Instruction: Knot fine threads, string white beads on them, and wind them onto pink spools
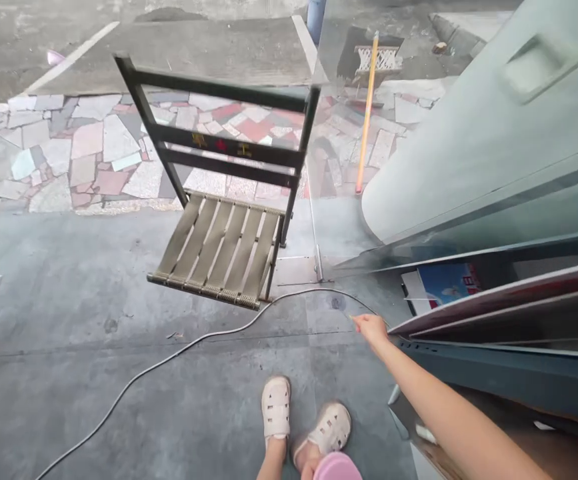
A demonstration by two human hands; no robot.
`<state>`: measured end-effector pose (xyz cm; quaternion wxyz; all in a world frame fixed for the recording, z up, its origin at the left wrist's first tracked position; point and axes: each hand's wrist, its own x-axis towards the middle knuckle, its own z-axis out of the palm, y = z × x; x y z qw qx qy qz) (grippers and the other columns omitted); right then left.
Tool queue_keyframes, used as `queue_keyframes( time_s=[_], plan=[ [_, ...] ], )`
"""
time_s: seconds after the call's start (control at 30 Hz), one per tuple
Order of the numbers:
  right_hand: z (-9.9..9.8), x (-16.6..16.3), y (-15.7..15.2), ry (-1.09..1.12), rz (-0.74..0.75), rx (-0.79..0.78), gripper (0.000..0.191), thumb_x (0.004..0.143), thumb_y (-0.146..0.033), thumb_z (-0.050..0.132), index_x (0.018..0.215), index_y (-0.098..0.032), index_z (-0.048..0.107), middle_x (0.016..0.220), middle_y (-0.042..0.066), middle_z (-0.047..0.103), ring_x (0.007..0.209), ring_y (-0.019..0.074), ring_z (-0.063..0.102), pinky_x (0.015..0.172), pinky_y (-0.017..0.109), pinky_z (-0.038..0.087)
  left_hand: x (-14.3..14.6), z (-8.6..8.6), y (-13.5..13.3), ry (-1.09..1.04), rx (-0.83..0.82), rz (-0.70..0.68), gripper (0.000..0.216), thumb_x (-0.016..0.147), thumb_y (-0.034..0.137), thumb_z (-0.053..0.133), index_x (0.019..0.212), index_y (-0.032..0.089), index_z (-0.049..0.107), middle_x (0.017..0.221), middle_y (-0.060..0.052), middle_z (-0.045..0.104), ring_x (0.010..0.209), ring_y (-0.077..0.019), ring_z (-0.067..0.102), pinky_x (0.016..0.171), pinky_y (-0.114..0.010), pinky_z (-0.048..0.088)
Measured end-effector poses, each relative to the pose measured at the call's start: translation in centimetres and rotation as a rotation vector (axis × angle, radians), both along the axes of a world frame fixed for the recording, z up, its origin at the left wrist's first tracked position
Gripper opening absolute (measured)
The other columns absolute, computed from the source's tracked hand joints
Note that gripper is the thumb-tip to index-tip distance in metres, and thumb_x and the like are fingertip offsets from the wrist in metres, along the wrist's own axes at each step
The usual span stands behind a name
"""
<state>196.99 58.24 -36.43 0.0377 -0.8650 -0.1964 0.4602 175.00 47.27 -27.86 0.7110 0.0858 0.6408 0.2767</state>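
My right hand (371, 328) reaches out over the grey floor beside the dark cabinet edge. Its fingers are pinched together at the tip of a tiny pale thing, too small to name. A grey cable (209, 335) runs across the floor and passes behind this hand. At the bottom edge, part of my left hand (310, 469) shows against a pink rounded object (339, 468), its fingers closed at the side of it; most of both is cut off. A folding chair (223, 247) with a dark frame and webbing seat stands ahead, apart from both hands.
My feet in pale clogs (275, 407) stand on the floor. A glass panel and a large pale rounded appliance (459, 147) are at the right, above flat boards and a blue printed box (449, 283). A yellow-orange pole (367, 113) leans near broken-tile paving (103, 147).
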Motion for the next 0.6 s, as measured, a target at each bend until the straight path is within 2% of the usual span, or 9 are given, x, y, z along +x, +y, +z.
queue_keyframes(
  time_s=[0.07,0.13,0.2,0.27,0.33,0.4,0.6],
  plan=[
    [-5.1,1.0,0.7,-0.057,0.012,-0.042,0.023,0.087,-0.031,0.050,0.102,-0.015,0.057,0.103,0.005,0.058,0.085,0.0166,0.058,0.073,0.034,0.050,-0.3,-5.7,-0.8,-0.014,-0.045,0.006,0.021,0.082,0.032,0.053,0.102,0.028,0.057,0.110,-0.004,0.058,0.096,-0.0208,0.056,0.074,-0.035,0.050],
    [-9.3,2.3,1.4,-0.111,0.021,-0.079,0.023,0.087,-0.030,0.050,0.103,-0.015,0.056,0.104,0.005,0.058,0.086,0.0166,0.058,0.074,0.034,0.050,-1.0,-10.3,-2.3,-0.020,-0.094,0.014,0.024,0.082,0.036,0.052,0.105,0.028,0.056,0.110,-0.005,0.059,0.096,-0.0212,0.056,0.075,-0.037,0.049],
    [-12.7,3.6,1.9,-0.156,0.030,-0.102,0.024,0.087,-0.031,0.050,0.103,-0.015,0.056,0.104,0.006,0.058,0.087,0.0170,0.058,0.074,0.034,0.050,-1.7,-13.9,-4.0,-0.016,-0.136,0.025,0.030,0.080,0.041,0.052,0.107,0.028,0.056,0.104,-0.004,0.062,0.095,-0.0235,0.057,0.076,-0.040,0.049],
    [-15.2,4.6,2.2,-0.189,0.037,-0.111,0.025,0.087,-0.031,0.051,0.105,-0.014,0.055,0.104,0.006,0.058,0.087,0.0173,0.058,0.074,0.035,0.050,-2.2,-16.4,-5.6,0.001,-0.163,0.033,0.030,0.074,0.044,0.058,0.102,0.033,0.061,0.090,-0.002,0.067,0.096,-0.0289,0.058,0.075,-0.042,0.049],
    [-16.9,5.3,2.4,-0.214,0.038,-0.110,0.025,0.087,-0.030,0.051,0.105,-0.013,0.055,0.103,0.006,0.058,0.086,0.0169,0.058,0.073,0.035,0.050,-2.5,-18.0,-6.7,0.030,-0.177,0.033,0.029,0.065,0.040,0.066,0.095,0.036,0.065,0.078,0.000,0.068,0.097,-0.0332,0.058,0.073,-0.043,0.049],
    [-18.0,5.6,2.6,-0.231,0.032,-0.097,0.024,0.087,-0.030,0.050,0.104,-0.014,0.056,0.103,0.006,0.058,0.086,0.0165,0.058,0.073,0.034,0.050,-2.6,-18.8,-7.5,0.070,-0.184,0.024,0.029,0.061,0.036,0.069,0.089,0.038,0.066,0.073,0.001,0.068,0.099,-0.0351,0.057,0.071,-0.043,0.049],
    [-19.2,5.7,2.5,-0.266,0.041,-0.093,0.023,0.087,-0.030,0.050,0.105,-0.015,0.055,0.105,0.006,0.058,0.086,0.0162,0.058,0.074,0.035,0.050,-2.1,-18.7,-8.7,0.208,-0.185,-0.023,0.030,0.071,0.042,0.050,0.094,0.032,0.066,0.079,0.003,0.066,0.107,-0.0342,0.053,0.080,-0.048,0.048]
  ],
)
